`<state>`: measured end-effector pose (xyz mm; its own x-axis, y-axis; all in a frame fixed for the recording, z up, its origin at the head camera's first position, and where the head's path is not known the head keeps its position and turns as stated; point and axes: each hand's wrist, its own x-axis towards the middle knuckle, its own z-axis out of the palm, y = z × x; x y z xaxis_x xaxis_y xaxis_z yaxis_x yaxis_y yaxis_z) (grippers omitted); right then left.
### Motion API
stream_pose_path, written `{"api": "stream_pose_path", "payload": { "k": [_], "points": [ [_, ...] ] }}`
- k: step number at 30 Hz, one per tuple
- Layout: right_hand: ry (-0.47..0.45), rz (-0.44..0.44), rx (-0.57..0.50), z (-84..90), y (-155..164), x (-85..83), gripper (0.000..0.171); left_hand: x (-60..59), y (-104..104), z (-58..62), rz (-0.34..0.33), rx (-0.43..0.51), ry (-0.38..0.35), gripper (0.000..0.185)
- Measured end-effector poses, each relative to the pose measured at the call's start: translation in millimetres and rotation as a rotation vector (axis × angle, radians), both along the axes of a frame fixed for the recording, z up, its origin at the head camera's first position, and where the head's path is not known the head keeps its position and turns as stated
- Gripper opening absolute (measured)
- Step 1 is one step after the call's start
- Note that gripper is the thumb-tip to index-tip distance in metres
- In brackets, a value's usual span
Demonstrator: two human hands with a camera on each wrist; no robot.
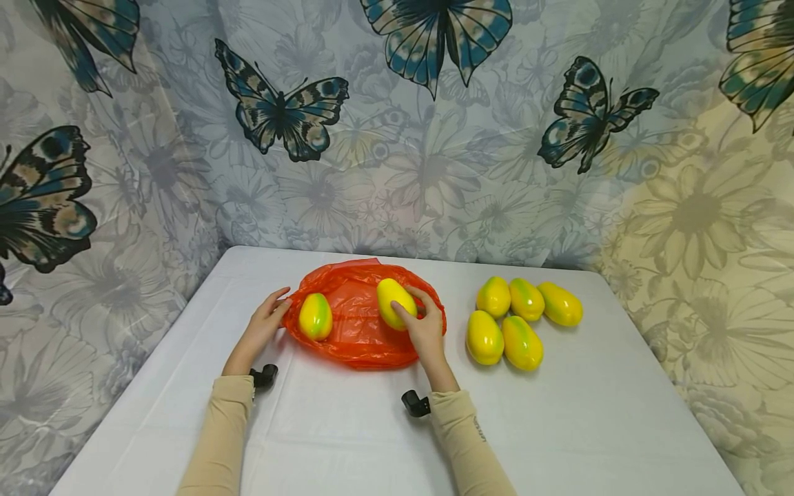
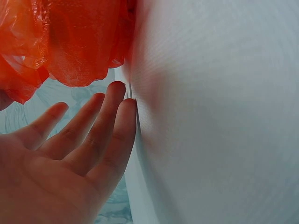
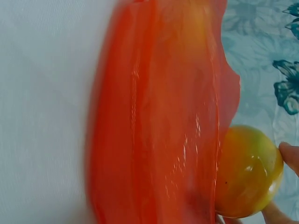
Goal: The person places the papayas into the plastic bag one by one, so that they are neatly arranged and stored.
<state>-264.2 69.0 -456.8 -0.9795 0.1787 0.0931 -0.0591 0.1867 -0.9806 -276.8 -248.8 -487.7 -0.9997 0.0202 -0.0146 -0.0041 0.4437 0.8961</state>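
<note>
Mango (image 1: 392,301) in the right hand, at the mouth of a red bag

The right hand (image 1: 428,332) grips the mango between thumb and fingers, so its grasp is only as wide as the fruit. In the right wrist view, part of the mango shows above the bag's rim and part lies behind the thin red film.

The left hand (image 1: 265,319) is at the rim's left side, fingers straight and spread apart. Its fingertips stand off the film in the left wrist view; whether the thumb touches the bag, I cannot tell.

Around the held fruit, the red bag (image 1: 353,310) sits wide-mouthed on the white tabletop (image 1: 347,434), left of the middle and nearer the far edge. One loose mango (image 1: 315,318) lies inside, against the bag's left wall. Right of the bag, toward the tabletop's far right corner, five more mangoes (image 1: 523,343) rest close together, three behind two.

The step in hand looks like bagging fruit one piece at a time, though one moment cannot settle whether this mango goes in or comes out. If in, the next move calls for lowering it inside the right rim and loosening the fingers without dragging the film.
</note>
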Motion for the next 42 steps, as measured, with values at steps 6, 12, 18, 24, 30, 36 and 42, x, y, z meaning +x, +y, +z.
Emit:
{"api": "stream_pose_path", "payload": {
  "k": [6, 12, 18, 24, 30, 36, 42],
  "points": [
    [0.013, 0.011, 0.017, -1.1, -6, 1.2, 0.046, -0.4, 1, 0.4, -0.001, 0.005, -0.001, 0.06],
    [0.0, 0.01, 0.003, -0.9, -11, 2.1, 0.044, -0.3, 1, 1.2, -0.001, 0.0, -0.007, 0.059],
    [-0.018, 0.009, 0.008, -1.7, -18, 3.2, 0.045, 0.1, 1, 1.8, 0.002, -0.003, -0.008, 0.059],
    [-0.036, 0.01, 0.009, -2.9, -27, 3.6, 0.045, 0.1, 0, 0.3, 0.004, -0.005, -0.012, 0.06],
    [-0.04, 0.034, 0.013, -3.1, -36, 5.2, 0.044, 0.3, -1, -1.3, 0.0, 0.003, -0.002, 0.059],
    [-0.045, 0.057, -0.002, -3.6, -44, 6.7, 0.044, -0.3, 0, -1.0, 0.003, 0.0, -0.003, 0.059],
    [-0.029, 0.071, 0.014, -6.7, -53, 8.8, 0.043, -0.7, 0, -0.5, 0.004, -0.003, -0.008, 0.058]
  ]
}}
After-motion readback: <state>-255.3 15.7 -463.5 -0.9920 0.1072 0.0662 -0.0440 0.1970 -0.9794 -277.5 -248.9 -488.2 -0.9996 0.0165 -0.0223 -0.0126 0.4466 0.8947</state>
